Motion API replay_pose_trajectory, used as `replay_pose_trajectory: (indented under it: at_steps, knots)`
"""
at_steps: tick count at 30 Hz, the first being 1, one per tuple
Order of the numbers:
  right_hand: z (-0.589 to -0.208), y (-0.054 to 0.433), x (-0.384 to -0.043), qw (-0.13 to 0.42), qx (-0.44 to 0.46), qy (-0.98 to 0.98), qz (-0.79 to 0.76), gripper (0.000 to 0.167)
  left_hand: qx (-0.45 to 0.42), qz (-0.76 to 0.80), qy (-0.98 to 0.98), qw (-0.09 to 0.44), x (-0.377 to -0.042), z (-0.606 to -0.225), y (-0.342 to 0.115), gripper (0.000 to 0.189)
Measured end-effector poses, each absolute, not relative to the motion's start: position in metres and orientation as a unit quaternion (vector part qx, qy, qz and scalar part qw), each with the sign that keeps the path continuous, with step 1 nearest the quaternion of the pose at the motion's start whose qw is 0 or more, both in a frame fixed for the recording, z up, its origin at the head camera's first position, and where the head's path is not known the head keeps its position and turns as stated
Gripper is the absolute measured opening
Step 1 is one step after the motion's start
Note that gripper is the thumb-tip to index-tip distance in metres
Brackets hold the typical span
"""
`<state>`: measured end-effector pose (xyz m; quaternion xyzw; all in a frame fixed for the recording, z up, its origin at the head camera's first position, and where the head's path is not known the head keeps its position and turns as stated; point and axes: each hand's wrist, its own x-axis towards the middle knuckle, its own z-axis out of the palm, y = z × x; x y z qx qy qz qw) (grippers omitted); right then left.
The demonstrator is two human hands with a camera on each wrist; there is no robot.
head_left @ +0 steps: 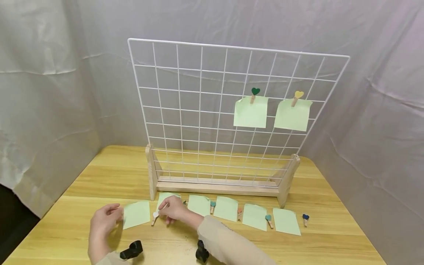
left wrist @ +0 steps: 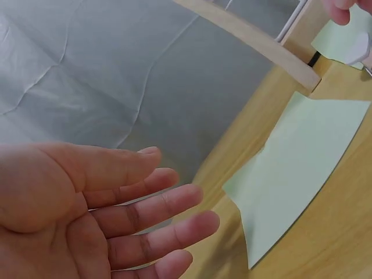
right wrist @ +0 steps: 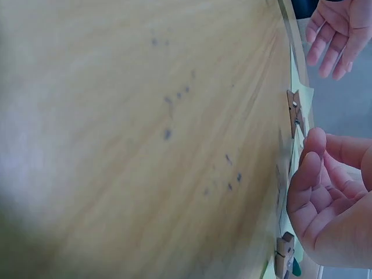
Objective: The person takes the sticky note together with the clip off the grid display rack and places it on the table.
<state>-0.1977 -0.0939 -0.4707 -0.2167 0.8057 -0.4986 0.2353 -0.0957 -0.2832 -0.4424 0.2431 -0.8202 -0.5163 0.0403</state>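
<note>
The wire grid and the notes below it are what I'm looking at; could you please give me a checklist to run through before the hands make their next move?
1. Wire grid seated in its wooden stand: ok.
2. Both hung notes clipped: ok, by the green-heart clip and yellow-heart clip.
3. Left hand free: ok, open beside the leftmost note.
4. Leftmost note lying flat: not ok, its edges curl in the left wrist view.
5. White-heart clip gripped by the right hand: cannot tell, the fingertips are right by it.
6. Second note from the left uncovered: not ok, the right hand partly hides it in the head view.
</note>
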Motion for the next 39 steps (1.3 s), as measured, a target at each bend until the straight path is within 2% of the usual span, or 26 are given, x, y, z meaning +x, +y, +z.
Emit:
replay_pose_trajectory:
  at_steps: [24, 31, 39]
  knots:
    - [-0.457, -0.065, -0.213, 0.235, -0.223, 0.786, -0.527, 0.008, 0.189, -0.485, -0.852, 0.053, -0.116, -0.432, -0.256, 0.042]
    - [-0.453, -0.053, -0.217, 0.245, -0.212, 0.776, -0.540, 0.009, 0.175, -0.473, -0.859, 0.090, -0.126, -0.429, -0.242, 0.034]
    - [-0.442, -0.035, -0.221, 0.237, -0.228, 0.761, -0.560, 0.019, 0.148, -0.481, -0.851, 0.151, -0.141, -0.424, -0.220, 0.024]
